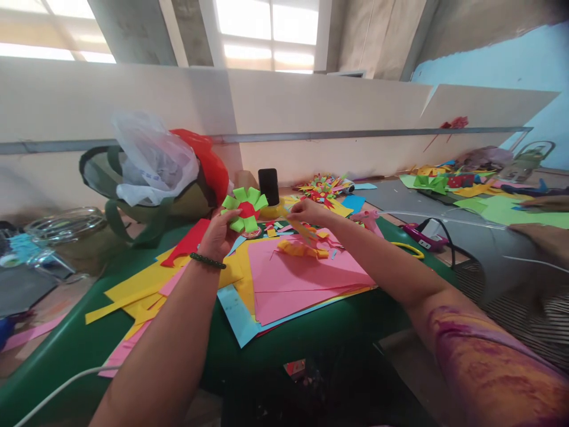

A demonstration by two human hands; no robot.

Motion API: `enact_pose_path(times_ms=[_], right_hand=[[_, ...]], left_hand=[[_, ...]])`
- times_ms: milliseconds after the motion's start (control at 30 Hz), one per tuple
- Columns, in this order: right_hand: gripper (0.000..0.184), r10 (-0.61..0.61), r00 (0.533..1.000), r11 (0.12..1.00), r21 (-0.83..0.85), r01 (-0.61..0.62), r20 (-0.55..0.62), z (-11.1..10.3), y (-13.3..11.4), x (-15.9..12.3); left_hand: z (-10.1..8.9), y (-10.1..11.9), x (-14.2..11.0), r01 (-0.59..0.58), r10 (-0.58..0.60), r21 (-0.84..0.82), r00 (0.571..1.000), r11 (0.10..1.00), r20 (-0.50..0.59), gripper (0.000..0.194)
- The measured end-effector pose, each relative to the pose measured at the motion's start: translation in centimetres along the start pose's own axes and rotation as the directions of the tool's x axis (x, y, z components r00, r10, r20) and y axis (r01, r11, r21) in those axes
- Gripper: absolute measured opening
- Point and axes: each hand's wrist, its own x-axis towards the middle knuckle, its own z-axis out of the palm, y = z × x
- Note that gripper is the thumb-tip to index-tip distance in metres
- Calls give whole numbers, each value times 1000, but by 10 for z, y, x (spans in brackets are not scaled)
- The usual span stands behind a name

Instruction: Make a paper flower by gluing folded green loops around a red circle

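Observation:
My left hand [219,236] holds a paper flower [245,209] by its left edge, with light green petals and a red centre facing up. To the right, my right hand [307,212] is closed, fingertips together, on a thin yellowish strip [301,228] that slants down below it; whether it is tape or paper I cannot tell. Beneath that hand, crumpled yellow-orange paper [300,249] lies on a stack of pink sheets [296,281]. Small coloured scraps [278,227] are scattered between the hands. A dark phone [268,185] stands upright behind them, by a yellow round object [272,210].
Yellow paper strips [133,290] and red paper [189,242] lie at left on the green table [249,370]. A bag [178,204] stands behind. Finished-looking paper flowers [323,188] sit at the back. A power strip [424,237] and another person's hand [540,237] are at right.

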Motion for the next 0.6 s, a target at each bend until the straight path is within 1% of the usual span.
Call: enact_pose_path(times_ms=[67, 133, 200, 233, 300, 400, 500, 600], right_hand=[[29, 2, 998, 995, 102, 5, -65, -9, -3, -9], [31, -9, 993, 956, 291, 42, -114, -15, -9, -21], [35, -27, 990, 864, 495, 94, -142, -17, -16, -35], [36, -35, 988, 816, 567, 113, -147, -16, -20, -42], [37, -43, 987, 758, 639, 134, -155, -13, -25, -54], [38, -35, 984, 714, 684, 148, -176, -2, -27, -62], [40, -18, 984, 676, 723, 142, -177, 15, -21, -57], [44, 35, 994, 595, 802, 59, -100, 29, -8, -45]], left_hand=[[-1, 0, 0, 11, -11, 8, 999, 1000, 38, 19], [-1, 0, -1, 29, -31, 27, 996, 999, 83, 19], [-2, -2, -1, 39, -44, 54, 994, 998, 103, 19], [-2, -3, 0, 37, -44, 70, 994, 997, 102, 18], [-2, -6, 1, 23, -32, 104, 995, 994, 90, 16], [-4, -11, 5, -9, -4, 153, 996, 988, 85, 13], [-7, -16, 8, -34, 16, 191, 995, 981, 94, 15], [-9, -19, 11, -48, 29, 205, 995, 978, 98, 17]])
